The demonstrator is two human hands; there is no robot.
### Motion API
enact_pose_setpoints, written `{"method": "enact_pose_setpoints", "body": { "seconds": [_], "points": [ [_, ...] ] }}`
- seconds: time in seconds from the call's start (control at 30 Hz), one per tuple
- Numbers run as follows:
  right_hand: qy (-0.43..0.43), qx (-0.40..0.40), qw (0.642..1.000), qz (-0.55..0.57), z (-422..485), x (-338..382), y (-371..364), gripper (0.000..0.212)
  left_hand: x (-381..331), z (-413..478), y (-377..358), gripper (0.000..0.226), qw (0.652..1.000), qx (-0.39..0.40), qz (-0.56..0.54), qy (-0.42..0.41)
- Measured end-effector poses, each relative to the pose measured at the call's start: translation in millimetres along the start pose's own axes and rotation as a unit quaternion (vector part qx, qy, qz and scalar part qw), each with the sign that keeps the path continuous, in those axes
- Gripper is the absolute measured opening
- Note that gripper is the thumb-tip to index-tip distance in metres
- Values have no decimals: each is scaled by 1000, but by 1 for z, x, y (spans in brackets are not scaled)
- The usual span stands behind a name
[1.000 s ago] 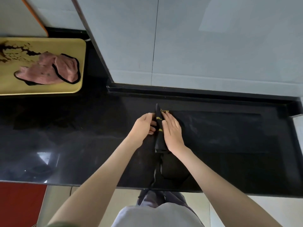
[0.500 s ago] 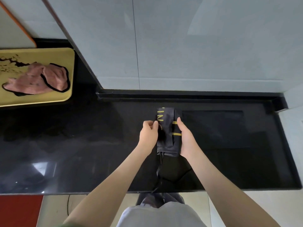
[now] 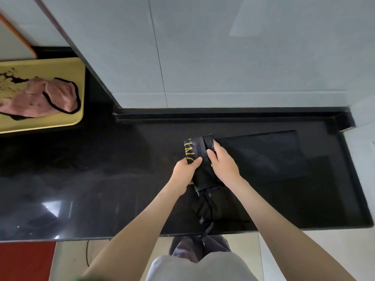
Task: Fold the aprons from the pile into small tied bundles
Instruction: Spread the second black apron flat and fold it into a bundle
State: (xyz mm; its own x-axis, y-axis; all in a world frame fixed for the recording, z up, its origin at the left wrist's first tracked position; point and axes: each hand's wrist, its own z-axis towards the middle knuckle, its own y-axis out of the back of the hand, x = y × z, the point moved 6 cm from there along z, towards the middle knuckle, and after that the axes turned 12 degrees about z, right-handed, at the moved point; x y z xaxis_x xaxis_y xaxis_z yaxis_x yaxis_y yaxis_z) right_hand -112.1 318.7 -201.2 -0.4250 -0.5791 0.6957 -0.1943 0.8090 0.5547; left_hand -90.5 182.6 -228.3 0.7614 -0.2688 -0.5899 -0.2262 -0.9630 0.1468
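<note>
A black apron with yellow lettering [image 3: 197, 153] is folded into a narrow strip on the black counter [image 3: 101, 179]. My left hand [image 3: 185, 172] grips its left edge, thumb on top of the fabric. My right hand [image 3: 222, 163] grips the right side, fingers wrapped over the fold. The apron's black ties [image 3: 207, 218] trail from its near end across the counter and hang over the front edge. To the right of the hands lies a flat dark rectangle [image 3: 261, 155]; I cannot tell whether it is cloth or part of the counter.
A yellow tray [image 3: 78, 82] at the far left holds a crumpled pink apron with black trim [image 3: 40, 98]. Grey wall panels rise behind the counter. A raised black ledge [image 3: 223, 114] runs along the back. Pale floor and a red surface [image 3: 26, 260] lie below the front edge.
The apron strip has been folded over once more and is narrower and tilted. My right hand moved from its right edge onto the top of the fold; my left hand shifted lower on the left edge.
</note>
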Motion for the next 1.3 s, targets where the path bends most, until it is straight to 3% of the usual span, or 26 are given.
{"method": "enact_pose_setpoints", "body": {
  "seconds": [0.13,0.2,0.27,0.33,0.37,0.43,0.5,0.53,0.6,0.67,0.73,0.83,0.93,1.03,1.1,1.2,1.3],
  "points": [
    [103,-81,989,-75,-15,17,-6,62,-17,-7,10,22,977,-110,170,-61],
    [104,-83,989,-58,-24,18,-10,56,-29,-13,11,20,960,-134,227,-94],
    [43,-46,997,46,-27,11,-13,50,-42,-22,9,17,949,-142,259,-114],
    [-23,-3,979,202,-30,9,-13,49,-48,-31,2,23,960,-105,229,-121],
    [-59,17,953,296,-32,9,-14,48,-47,-35,-5,37,980,-53,165,-101],
    [-149,62,862,481,-38,10,-17,45,-44,-45,-23,51,997,65,17,-35],
    [-206,75,787,576,-41,7,-14,39,-46,-44,-33,56,994,85,30,-68],
    [-209,74,781,584,-40,5,-9,35,-47,-42,-36,56,992,67,62,-93],
    [-191,60,801,564,-35,-2,-4,24,-44,-35,-35,55,990,16,93,-101],
    [-185,15,854,486,-30,-16,2,19,-42,-28,-25,50,978,-57,162,-120],
    [-163,-33,904,395,-26,-27,11,23,-35,-22,-13,53,976,-115,159,-92],
    [-105,-54,951,286,-26,-28,20,24,-33,-20,-12,53,987,-103,117,-36],
    [-104,-37,956,273,-25,-33,19,24,-35,-16,-22,47,989,-53,137,-17],
    [-143,11,924,353,-26,-39,14,30,-35,-18,-33,37,998,19,51,-18],
    [-130,24,932,338,-26,-35,15,39,-38,-20,-36,30,999,30,22,-37],
    [-75,-41,957,275,-22,-31,21,52,-41,-22,-39,30,996,18,36,-81],
    [-21,-131,983,124,-20,-24,32,47,-48,-25,-42,41,989,3,82,-125]
  ]
}}
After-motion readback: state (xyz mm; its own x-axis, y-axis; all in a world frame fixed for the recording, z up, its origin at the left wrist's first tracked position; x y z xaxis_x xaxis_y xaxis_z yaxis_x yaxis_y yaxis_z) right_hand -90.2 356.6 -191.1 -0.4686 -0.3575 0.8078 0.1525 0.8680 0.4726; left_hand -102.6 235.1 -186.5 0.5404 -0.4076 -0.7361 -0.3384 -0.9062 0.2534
